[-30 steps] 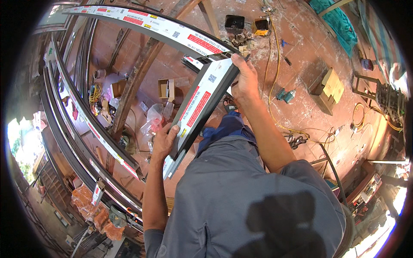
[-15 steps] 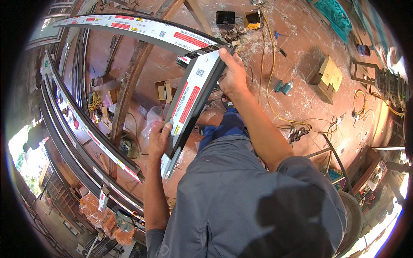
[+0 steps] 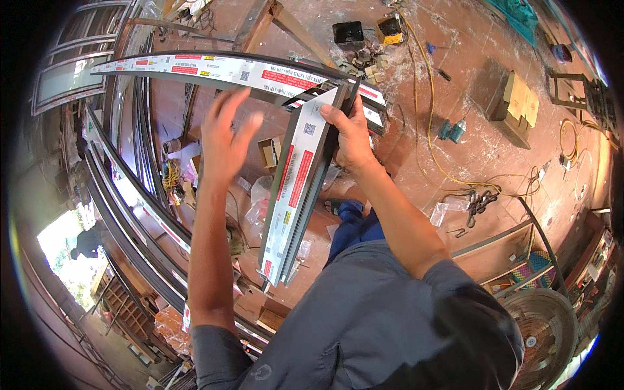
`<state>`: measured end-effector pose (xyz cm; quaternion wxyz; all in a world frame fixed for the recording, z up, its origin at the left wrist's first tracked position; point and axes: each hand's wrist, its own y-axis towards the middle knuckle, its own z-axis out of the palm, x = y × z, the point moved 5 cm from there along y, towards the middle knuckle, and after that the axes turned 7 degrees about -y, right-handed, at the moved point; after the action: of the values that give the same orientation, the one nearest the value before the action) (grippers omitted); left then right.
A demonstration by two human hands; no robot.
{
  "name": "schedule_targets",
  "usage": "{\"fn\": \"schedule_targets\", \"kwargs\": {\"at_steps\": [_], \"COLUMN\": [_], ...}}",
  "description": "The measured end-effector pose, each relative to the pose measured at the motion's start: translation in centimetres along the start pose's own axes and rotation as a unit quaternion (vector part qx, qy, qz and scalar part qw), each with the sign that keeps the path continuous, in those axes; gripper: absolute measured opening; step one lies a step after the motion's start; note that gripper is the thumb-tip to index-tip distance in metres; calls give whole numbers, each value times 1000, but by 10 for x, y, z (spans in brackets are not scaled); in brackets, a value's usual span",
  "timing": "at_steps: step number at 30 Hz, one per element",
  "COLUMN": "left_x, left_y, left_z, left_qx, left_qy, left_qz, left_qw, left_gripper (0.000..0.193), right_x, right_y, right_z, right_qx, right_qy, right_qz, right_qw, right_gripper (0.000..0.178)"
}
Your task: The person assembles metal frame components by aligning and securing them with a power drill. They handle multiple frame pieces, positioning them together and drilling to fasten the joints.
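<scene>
A short dark aluminium profile (image 3: 292, 185), covered with white and red protective film, stands out before me with its mitred upper end against a long film-covered profile (image 3: 224, 70). My right hand (image 3: 353, 140) grips that upper end, its thumb on the film side and its fingers wrapped behind. Whether the two profiles are joined there cannot be made out. Lifted off the short profile, my left hand (image 3: 224, 140) hangs in the air to its left, just below the long profile, fingers apart and holding nothing. The short profile's lower end points towards my body.
More long profiles (image 3: 140, 201) lie at the left. On the tiled floor are a yellow cable (image 3: 429, 123), a teal power tool (image 3: 453, 130), a cardboard box (image 3: 513, 107), a black container (image 3: 348, 36) and a dark coiled cable (image 3: 482, 203). A round fan (image 3: 536, 325) stands at the lower right.
My left hand has let go of the short profile's lower part and risen up and to the left, fingers opening. My right hand keeps its grip at the upper end. The view has shifted slightly.
</scene>
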<state>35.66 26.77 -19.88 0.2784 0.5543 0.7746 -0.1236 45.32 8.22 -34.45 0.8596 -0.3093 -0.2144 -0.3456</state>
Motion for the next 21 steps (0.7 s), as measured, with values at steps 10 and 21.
{"fn": "schedule_targets", "kwargs": {"at_steps": [10, 21], "left_x": [16, 22], "left_y": [112, 115], "left_z": [72, 78], "left_qx": [75, 78], "left_qy": [224, 212], "left_qz": [33, 56], "left_qw": [971, 972], "left_gripper": [60, 57], "right_x": [3, 6], "right_y": [-4, -4], "right_z": [6, 10], "right_qx": [-21, -24], "right_qy": [6, -21], "right_qz": [21, -4], "right_qw": [1000, 999], "right_gripper": [65, 60]}}
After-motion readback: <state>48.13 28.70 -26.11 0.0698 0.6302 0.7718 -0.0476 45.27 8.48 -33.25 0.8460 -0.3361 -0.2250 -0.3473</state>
